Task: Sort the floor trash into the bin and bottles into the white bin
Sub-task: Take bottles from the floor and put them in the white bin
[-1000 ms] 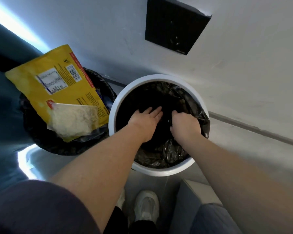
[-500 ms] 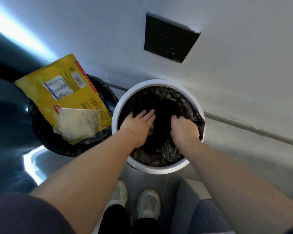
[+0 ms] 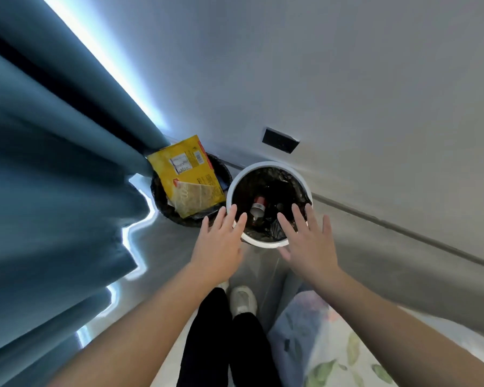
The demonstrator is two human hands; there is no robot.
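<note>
**Head view.**

1. Change: both hands have come up out of the white bin (image 3: 266, 164), where they were pressing into the liner (image 3: 291, 185). The camera has also risen well away from the bin.
2. Position: the left hand (image 3: 221, 247) hovers over the white bin's near-left rim. The right hand (image 3: 309, 247) hovers over its near-right rim.
3. Grip: both are wide, with fingers straight and spread, and hold nothing.

**Progress.**

- Done: a red-labelled bottle (image 3: 259, 206) lies inside the white bin, near the middle of the liner.
- Done: a yellow bag (image 3: 185, 174) stands in the dark bin (image 3: 220, 170), which sits just left of the white bin and touches it or nearly so.
- Judgement: both kinds of item are already sorted, so the task looks late or finished.
- Left: cannot tell, because only a strip of floor near the white bin is in view.

**Count.**

- Bins: two.
- Bottles: one is plain. The dark shapes beside it are too dim to identify.
- Bags: one.
- Hands: two.
- Wall plate (image 3: 280, 140) beyond the white bin: one.
</note>
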